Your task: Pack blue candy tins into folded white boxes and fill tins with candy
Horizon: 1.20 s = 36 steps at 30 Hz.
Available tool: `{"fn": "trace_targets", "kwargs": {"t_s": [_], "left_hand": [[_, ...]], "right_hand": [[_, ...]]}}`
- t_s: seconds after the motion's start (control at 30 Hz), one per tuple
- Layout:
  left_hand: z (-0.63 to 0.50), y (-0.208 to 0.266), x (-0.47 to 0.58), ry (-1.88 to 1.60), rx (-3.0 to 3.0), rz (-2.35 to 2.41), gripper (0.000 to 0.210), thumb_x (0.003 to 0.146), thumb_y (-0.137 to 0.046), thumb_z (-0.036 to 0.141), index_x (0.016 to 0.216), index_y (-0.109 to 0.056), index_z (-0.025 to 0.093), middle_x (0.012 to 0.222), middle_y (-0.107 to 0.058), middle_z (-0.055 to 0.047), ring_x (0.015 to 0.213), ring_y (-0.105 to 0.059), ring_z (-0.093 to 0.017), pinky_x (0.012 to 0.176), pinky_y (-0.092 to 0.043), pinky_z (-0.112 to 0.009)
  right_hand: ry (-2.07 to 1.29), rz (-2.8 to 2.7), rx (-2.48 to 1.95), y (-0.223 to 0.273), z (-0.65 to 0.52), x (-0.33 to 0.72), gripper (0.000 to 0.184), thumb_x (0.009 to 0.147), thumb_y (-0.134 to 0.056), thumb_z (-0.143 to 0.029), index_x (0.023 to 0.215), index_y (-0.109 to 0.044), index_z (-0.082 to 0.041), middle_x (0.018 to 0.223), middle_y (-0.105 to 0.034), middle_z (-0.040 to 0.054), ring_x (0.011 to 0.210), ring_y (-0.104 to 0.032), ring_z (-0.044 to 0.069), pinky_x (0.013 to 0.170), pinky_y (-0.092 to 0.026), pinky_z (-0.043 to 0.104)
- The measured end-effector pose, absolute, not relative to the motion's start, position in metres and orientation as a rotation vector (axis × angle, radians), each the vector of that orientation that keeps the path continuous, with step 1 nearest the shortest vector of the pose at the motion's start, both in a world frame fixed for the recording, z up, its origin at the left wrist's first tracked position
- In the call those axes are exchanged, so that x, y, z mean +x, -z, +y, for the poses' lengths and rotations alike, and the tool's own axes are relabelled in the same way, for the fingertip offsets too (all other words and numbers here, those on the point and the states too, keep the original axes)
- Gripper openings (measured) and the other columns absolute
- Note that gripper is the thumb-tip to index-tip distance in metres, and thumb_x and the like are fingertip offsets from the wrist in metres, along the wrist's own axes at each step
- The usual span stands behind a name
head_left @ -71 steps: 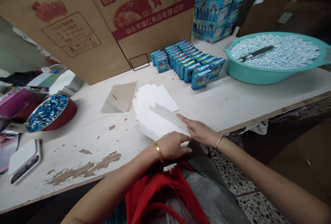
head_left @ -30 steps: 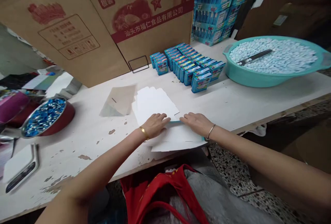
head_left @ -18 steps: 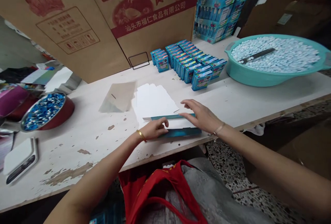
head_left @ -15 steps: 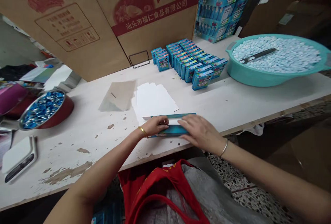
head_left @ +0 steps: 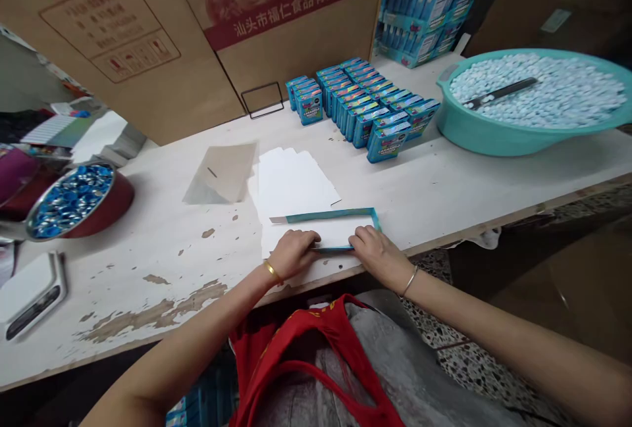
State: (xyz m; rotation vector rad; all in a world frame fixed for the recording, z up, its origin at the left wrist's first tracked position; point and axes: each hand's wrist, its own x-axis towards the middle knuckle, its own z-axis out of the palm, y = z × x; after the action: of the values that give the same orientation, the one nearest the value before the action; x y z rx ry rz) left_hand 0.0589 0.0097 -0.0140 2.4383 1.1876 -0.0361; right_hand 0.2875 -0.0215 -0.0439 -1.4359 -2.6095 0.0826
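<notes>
A shallow cardboard box [head_left: 336, 226], white inside and blue on its walls, lies partly folded at the table's front edge. Its far wall and right end stand up, while the left end shows a loose flap. My left hand [head_left: 295, 252] has its fingers closed over the near wall towards the left. With bent fingers, my right hand [head_left: 376, 251] grips the near wall by the right corner. White card sheets [head_left: 291, 180] are fanned out just beyond the box. Left of them lies a translucent sheet [head_left: 220, 177].
Small blue candy boxes [head_left: 365, 124] stand in rows behind. A turquoise tub [head_left: 508, 141] of white pieces holds a dark scoop [head_left: 508, 91]. At left are a red pan [head_left: 121, 193] of blue-wrapped sweets and a scale [head_left: 29, 289]. Large cartons [head_left: 187, 58] rise at the back.
Both hands have drawn closer to the front edge and now grip the near wall. That wall, leaning inward before, now stands more upright, opening up the white inside. The camera view has shifted slightly.
</notes>
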Motion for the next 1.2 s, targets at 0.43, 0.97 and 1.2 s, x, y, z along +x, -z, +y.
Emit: {"fn": "trace_targets", "kwargs": {"t_s": [0.43, 0.97, 1.2], "left_hand": [[0.045, 0.001, 0.061, 0.302, 2.125, 0.941, 0.021, 0.088, -0.053, 0.030, 0.102, -0.062, 0.018, 0.089, -0.069, 0.000, 0.082, -0.059, -0.017, 0.092, -0.030, -0.036], [-0.005, -0.001, 0.074, 0.228, 2.059, 1.290, 0.019, 0.088, -0.052, 0.020, 0.104, -0.061, 0.019, 0.085, -0.070, -0.002, 0.081, -0.062, -0.018, 0.088, -0.039, -0.036], [-0.022, -0.012, 0.075, -0.100, 2.418, 1.301, 0.027, 0.092, -0.049, 0.037, 0.103, -0.064, 0.017, 0.116, -0.061, -0.010, 0.090, -0.062, -0.019, 0.078, -0.048, -0.030]], "right_hand": [[-0.760, -2.908, -1.417, 0.016, 0.017, 0.286, 0.021, 0.091, -0.057, -0.030, 0.078, -0.066, -0.015, 0.095, -0.064, 0.0092, 0.099, -0.054, 0.025, 0.083, -0.033, 0.035], [-0.364, -2.869, -1.117, 0.032, 0.012, 0.295, 0.014, 0.085, -0.066, -0.026, 0.080, -0.063, -0.013, 0.084, -0.064, 0.0077, 0.086, -0.056, 0.022, 0.085, -0.036, 0.035], [-0.015, -2.717, -1.043, 0.014, 0.005, 0.301, 0.035, 0.078, -0.063, -0.016, 0.113, -0.059, -0.014, 0.124, -0.057, 0.0148, 0.114, -0.047, 0.031, 0.097, -0.033, 0.047]]}}
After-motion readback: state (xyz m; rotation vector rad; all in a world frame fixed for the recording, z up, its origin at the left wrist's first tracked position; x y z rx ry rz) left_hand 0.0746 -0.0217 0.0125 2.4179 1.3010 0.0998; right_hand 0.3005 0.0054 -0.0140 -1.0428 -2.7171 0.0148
